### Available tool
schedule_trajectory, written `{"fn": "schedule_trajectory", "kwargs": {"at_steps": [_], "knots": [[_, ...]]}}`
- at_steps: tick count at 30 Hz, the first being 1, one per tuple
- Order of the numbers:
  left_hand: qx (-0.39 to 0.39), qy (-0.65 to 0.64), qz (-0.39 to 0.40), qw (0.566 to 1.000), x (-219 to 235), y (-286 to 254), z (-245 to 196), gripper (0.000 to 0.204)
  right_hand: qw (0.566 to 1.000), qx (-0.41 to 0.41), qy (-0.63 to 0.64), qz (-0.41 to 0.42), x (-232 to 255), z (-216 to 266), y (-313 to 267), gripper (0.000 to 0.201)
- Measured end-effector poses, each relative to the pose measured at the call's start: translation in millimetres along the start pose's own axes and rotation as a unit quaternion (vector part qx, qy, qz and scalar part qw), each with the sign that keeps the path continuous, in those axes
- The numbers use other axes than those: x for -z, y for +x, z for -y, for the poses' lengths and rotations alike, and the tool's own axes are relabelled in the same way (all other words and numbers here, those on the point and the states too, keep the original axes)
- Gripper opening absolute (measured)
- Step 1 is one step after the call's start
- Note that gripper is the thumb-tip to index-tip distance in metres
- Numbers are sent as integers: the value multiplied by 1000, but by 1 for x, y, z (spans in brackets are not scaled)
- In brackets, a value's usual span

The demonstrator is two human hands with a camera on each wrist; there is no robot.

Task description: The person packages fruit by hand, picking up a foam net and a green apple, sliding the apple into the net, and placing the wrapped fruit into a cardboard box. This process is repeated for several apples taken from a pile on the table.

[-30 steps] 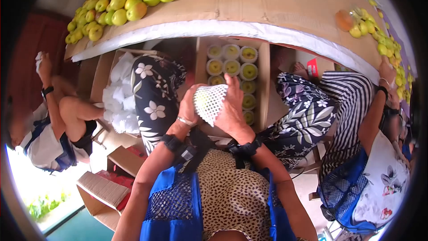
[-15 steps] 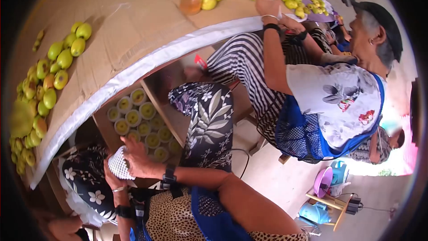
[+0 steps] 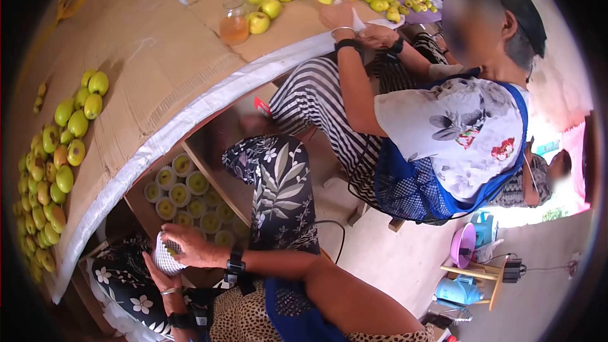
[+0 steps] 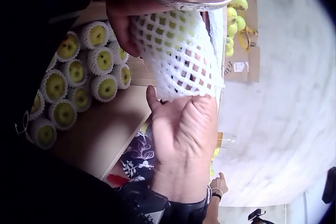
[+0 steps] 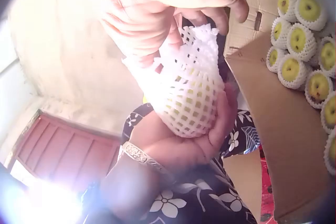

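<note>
A white foam net with a green-yellow apple inside is held between both hands. My left hand cups its rounded lower end from below, fingers curled round it, as the right wrist view shows. At the net's open end is my right hand, its fingers and thumb pinching the rim, some fingertips inside the net. In the head view the left hand and right hand meet around the net above the lap, beside a carton of net-wrapped apples.
A cardboard-covered table holds loose apples and a glass jar. A person in striped trousers sits to the right. Behind stands a small wooden stand with a blue kettle.
The head view has swung to the right, bringing the neighbouring person into view. Both hands stay on the netted apple; the right fingers now lie more over the net's opening.
</note>
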State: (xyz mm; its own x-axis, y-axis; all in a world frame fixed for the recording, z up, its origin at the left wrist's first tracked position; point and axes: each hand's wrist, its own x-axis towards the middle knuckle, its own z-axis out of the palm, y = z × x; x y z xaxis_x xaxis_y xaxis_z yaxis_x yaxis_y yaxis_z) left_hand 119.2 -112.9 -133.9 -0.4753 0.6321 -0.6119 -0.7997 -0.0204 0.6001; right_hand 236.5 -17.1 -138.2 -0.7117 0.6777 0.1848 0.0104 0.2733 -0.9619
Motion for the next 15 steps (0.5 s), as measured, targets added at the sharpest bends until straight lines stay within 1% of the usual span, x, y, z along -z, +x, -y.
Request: {"fn": "schedule_trajectory", "kwargs": {"at_steps": [1,3,5,6,7,8,11,12,15], "knots": [[3,6,13,1000,2,5,1,41,1000,-11,19,15,4,6,1,46],[11,17,36,999,24,15,4,38,998,-10,45,31,2,2,1,46],[0,47,24,999,30,19,6,34,998,15,54,14,-1,0,-1,46],[4,52,20,998,25,17,6,34,998,26,56,3,0,0,-3,46],[7,58,16,998,20,16,8,34,996,31,79,10,2,0,-3,47],[17,55,25,998,17,17,11,34,997,23,77,4,2,1,-6,46],[2,119,36,992,41,41,19,34,996,12,84,-20,0,-3,-7,44],[-9,147,26,989,42,43,19,34,996,8,89,-29,1,-2,-8,44],[-53,198,38,978,43,47,25,31,995,62,55,-47,7,2,-9,43]]}}
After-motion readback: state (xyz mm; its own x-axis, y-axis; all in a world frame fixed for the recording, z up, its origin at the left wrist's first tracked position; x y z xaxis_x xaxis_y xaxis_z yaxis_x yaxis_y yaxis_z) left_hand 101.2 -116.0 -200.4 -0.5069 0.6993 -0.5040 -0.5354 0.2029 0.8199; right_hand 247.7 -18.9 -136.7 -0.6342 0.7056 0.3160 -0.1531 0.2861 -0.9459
